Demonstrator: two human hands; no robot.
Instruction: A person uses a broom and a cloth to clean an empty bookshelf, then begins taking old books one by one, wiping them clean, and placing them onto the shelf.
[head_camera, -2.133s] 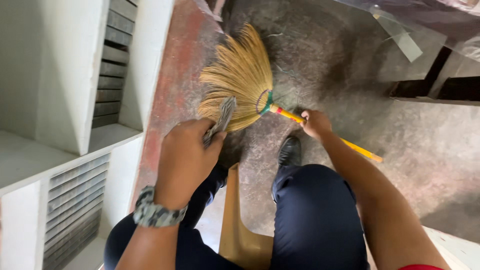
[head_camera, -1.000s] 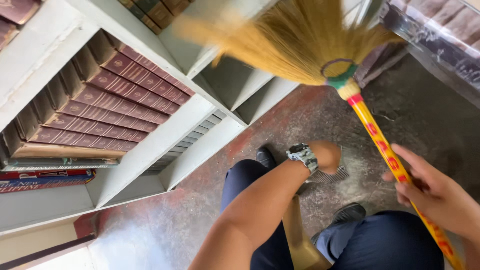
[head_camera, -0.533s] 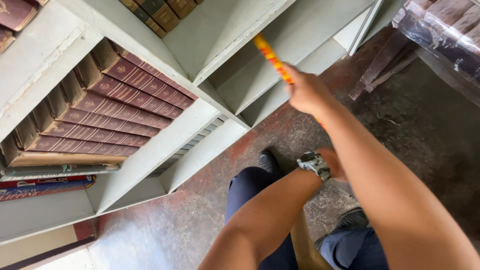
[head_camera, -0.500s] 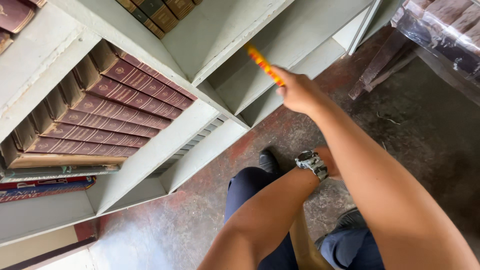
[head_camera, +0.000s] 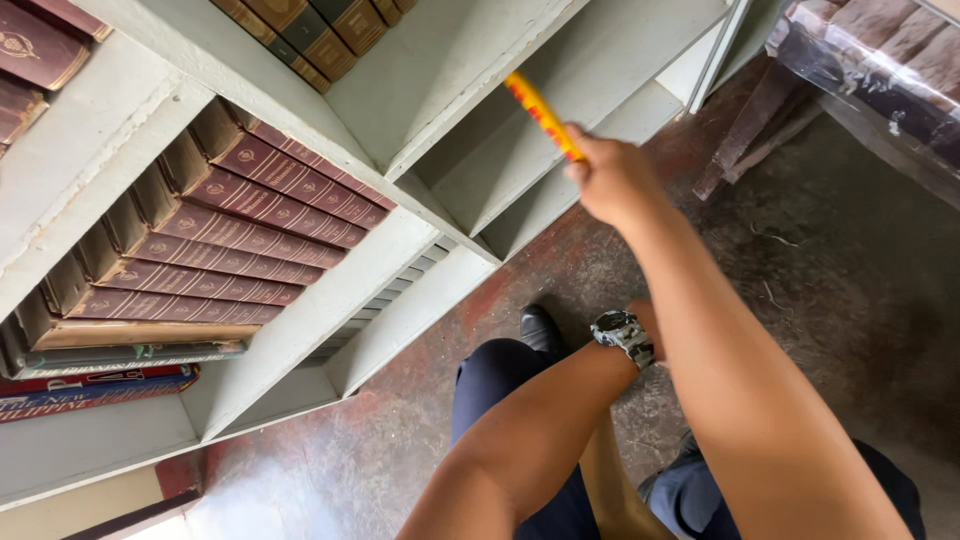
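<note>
Right hand (head_camera: 612, 180) fist-clamped on thin yellow broom stick with red markings (head_camera: 540, 112), angled far-left toward empty grey shelf bay (head_camera: 600, 70); left hand's grip hidden.

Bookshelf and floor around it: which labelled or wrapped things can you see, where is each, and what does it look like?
Maroon book spines: middle shelf, a row, gilt emblems.
Red and blue flat books: stacked beneath them, lettered edges.
Broom handle: in the right hand, yellow with red markings.
Clear plastic-wrapped bundle: top right, brown contents.
No screens or signs.
</note>
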